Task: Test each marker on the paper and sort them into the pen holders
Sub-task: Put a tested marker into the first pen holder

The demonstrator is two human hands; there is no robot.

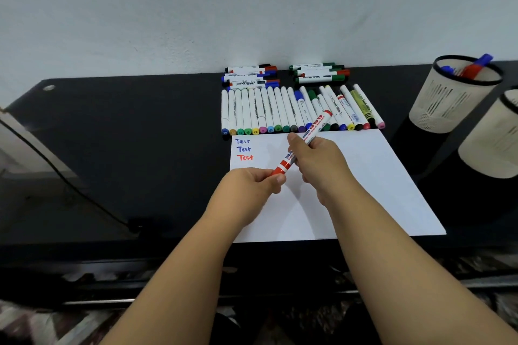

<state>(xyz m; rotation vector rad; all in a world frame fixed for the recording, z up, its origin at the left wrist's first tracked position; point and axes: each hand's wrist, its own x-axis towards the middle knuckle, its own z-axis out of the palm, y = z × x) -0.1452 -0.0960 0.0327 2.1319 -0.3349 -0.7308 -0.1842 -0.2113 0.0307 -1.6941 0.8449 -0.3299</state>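
Note:
A red and white marker [316,124] slants over the white paper [364,176]. My right hand [314,159] grips its barrel in the middle. My left hand [252,185] pinches its red cap end [280,168] at the lower left. The paper carries "Test" written twice in blue and once in red [244,149] at its top left. A row of several white markers [280,112] lies just beyond the paper. Two white mesh pen holders stand at the right: the far one [454,98] holds blue and red markers, the near one [493,137] is cut off by the frame edge.
Two small piles of whiteboard markers [252,75] [319,73] lie against the wall behind the row. The black desk [140,134] spreads to the left, with a cable [70,182] running across its left part. The desk's front edge is just below the paper.

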